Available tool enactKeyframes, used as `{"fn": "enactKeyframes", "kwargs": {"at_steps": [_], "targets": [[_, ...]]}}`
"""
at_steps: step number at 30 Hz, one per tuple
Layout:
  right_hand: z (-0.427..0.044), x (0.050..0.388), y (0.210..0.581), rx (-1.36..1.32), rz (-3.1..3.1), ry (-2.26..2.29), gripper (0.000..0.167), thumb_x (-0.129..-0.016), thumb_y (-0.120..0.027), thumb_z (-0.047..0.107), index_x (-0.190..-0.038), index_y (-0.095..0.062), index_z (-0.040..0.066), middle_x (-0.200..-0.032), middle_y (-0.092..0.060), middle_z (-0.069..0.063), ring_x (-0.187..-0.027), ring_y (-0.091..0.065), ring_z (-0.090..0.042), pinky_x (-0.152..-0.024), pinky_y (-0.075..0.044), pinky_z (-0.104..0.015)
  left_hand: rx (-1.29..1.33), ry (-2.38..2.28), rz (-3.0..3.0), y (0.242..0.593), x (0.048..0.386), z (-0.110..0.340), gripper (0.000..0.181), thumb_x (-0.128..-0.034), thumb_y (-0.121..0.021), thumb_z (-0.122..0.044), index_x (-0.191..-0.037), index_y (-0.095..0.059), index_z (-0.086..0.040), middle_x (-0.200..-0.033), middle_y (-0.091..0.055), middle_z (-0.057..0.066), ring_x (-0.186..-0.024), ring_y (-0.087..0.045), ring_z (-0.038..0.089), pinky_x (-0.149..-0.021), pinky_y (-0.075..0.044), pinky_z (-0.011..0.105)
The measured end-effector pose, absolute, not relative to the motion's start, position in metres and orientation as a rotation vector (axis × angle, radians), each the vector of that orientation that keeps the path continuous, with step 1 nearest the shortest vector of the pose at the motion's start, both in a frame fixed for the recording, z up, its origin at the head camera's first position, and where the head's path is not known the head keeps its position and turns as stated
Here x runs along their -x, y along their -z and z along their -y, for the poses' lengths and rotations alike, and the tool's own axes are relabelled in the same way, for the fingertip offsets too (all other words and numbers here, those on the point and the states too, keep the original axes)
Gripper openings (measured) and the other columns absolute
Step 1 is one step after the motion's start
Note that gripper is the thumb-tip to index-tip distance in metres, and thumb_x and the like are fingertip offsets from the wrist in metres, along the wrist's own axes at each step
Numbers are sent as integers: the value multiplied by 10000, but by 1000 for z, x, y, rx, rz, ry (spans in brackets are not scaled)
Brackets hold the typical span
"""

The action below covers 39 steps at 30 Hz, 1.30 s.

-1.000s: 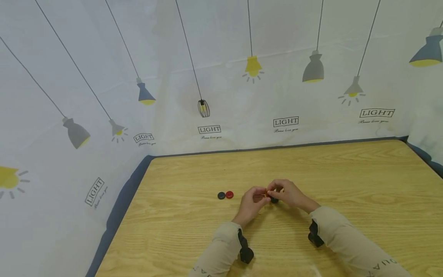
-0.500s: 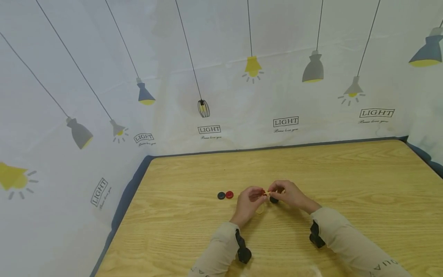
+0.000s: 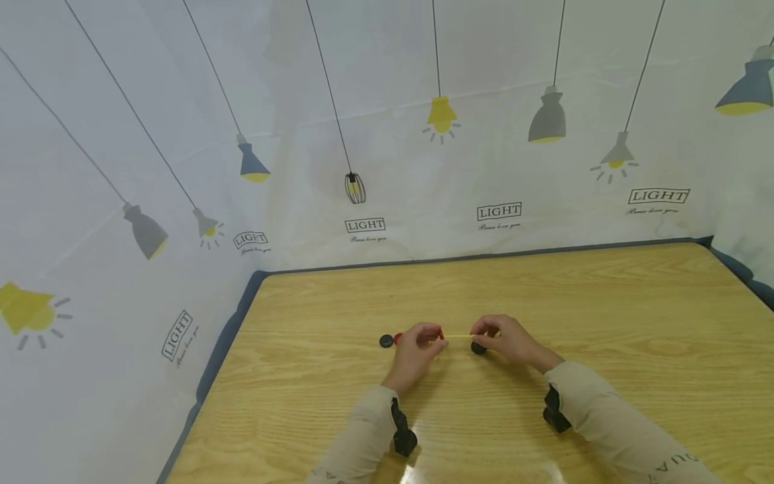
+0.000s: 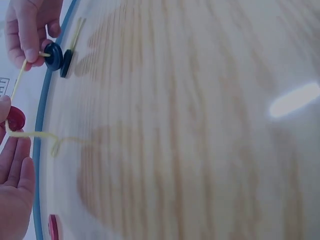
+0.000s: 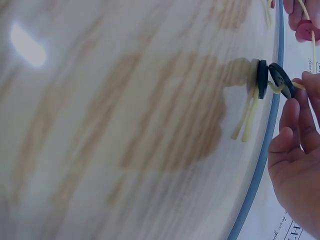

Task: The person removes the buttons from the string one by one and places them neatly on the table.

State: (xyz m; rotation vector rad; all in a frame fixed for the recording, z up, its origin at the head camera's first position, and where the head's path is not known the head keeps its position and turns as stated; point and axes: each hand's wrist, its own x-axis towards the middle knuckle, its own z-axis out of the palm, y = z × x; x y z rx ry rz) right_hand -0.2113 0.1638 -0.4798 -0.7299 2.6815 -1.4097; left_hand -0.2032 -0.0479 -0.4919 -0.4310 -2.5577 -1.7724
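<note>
My left hand (image 3: 417,353) pinches a red button (image 3: 442,334) threaded on a yellow string (image 3: 459,335). Between my hands the string runs straight. Beyond the red button, a loose tail of string (image 4: 35,134) trails off in the left wrist view. Thumb and fingers of my right hand (image 3: 508,339) pinch the string right beside a black button (image 5: 282,80), which is also threaded and tilted. Close against it is a second black button (image 5: 262,79), with short string ends (image 5: 245,120) hanging by it.
A loose black button (image 3: 386,341) lies on the wooden table (image 3: 314,403) left of my left hand. Beside it is another red button (image 3: 397,339), partly covered by that hand. A printed white curtain (image 3: 411,154) stands behind the table's far edge.
My left hand has moved left with the red button, away from the right hand, and a taut length of string now shows between them. The right hand has stayed nearly in place.
</note>
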Motion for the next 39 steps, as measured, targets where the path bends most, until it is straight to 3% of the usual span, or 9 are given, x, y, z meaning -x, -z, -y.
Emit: {"fn": "enactKeyframes", "kwargs": {"at_steps": [9,16,19,28,35,39], "targets": [[-165,210,479,709,-2693,1394,46,-827,-608,59,-841,-622,18,-807,-588,-25,-685,-494,-140,-607,-422,-268,452,1793,2544,461,191,68,256,-811,-622,-33,-1042,-574,66,-1016,-586,189,-953,-533,352,-830,-406,470],[-170,209,479,731,-2691,1371,38,-838,-598,75,-844,-622,46,-805,-581,-8,-707,-502,-132,-635,-430,-279,433,1706,2600,481,207,91,307,-826,-631,-145,-1083,-581,14,-1015,-600,78,-934,-560,206,-798,-452,318],[-173,210,480,726,-2693,1357,48,-841,-592,75,-859,-624,44,-817,-583,-5,-708,-501,-131,-631,-432,-279,417,1760,2592,484,210,99,336,-815,-643,-156,-1097,-575,13,-1040,-596,94,-965,-561,199,-817,-448,281],[-174,210,482,737,-2677,1361,48,-843,-590,70,-854,-619,34,-806,-576,-15,-710,-505,-133,-632,-435,-271,402,1688,2647,476,204,121,330,-827,-625,-150,-1103,-569,24,-1058,-589,129,-958,-564,223,-821,-442,348],[-174,209,480,759,-2666,1360,57,-843,-589,66,-857,-614,17,-810,-584,-34,-705,-508,-150,-621,-431,-272,409,1653,2630,452,189,133,285,-817,-616,-42,-1072,-566,76,-1029,-581,222,-968,-524,373,-856,-377,505],[-176,210,481,770,-2671,1348,48,-844,-590,72,-854,-613,31,-816,-587,-30,-712,-514,-150,-627,-436,-269,420,1556,2668,463,193,146,288,-824,-619,-78,-1068,-570,68,-1024,-586,191,-948,-534,345,-832,-414,454]]}}
